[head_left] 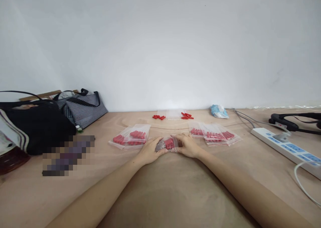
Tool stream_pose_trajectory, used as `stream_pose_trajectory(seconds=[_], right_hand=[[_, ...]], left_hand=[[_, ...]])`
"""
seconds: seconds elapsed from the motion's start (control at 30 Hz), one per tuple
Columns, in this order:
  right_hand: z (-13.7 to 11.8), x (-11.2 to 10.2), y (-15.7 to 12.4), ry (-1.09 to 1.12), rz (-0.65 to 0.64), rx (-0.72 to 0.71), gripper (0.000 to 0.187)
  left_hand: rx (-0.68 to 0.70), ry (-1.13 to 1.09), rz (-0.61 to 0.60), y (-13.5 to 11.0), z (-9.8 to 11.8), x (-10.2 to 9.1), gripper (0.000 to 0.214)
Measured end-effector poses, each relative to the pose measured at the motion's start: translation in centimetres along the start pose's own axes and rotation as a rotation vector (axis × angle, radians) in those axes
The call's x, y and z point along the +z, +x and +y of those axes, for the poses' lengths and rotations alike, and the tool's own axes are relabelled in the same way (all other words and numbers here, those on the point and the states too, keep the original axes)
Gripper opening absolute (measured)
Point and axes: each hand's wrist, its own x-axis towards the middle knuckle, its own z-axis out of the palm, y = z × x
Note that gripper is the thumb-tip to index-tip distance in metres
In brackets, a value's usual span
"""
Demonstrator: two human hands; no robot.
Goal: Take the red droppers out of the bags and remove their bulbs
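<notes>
At the middle of the table, a small clear plastic bag (169, 143) lies between my two hands, with red pieces inside and greyish parts at its left. My left hand (151, 150) closes on the bag's left end, thumb at the near side. On the opposite end, my right hand (188, 146) pinches the bag's edge. Left of my hands is a pile of zip bags (130, 136) filled with red pieces. Similar filled bags (215, 134) overlap to the right. Fingers partly hide the bag's ends.
Near the wall, flat clear bags (173, 114) lie between loose red pieces (158, 117) and more red pieces (187, 116). A blue-and-white packet (219, 111), power strip (288, 147) with cables and black headset-like object (288, 122) stand right. A black bag (47, 124) and striped bag (84, 109) stand left.
</notes>
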Motion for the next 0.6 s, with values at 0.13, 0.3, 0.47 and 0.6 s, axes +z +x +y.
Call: stream_pose_trajectory(seconds=[0.13,0.3,0.47,0.6], right_hand=[[0.3,0.3,0.3,0.121,0.027,-0.006,0.027],[0.2,0.4,0.3,0.226,0.067,-0.013,0.021],[0.5,-0.1,0.3,0.475,-0.005,-0.030,0.010],[2.3,-1.9,0.2,0.701,-0.047,0.154,0.022]], left_hand=[[0.003,0.005,-0.007,0.0,-0.1,0.1,0.056],[0.026,-0.007,0.012,-0.1,0.0,0.0,0.053],[0.037,-0.016,0.022,-0.1,-0.1,-0.1,0.051],[0.017,-0.002,0.025,-0.2,0.0,-0.1,0.051]])
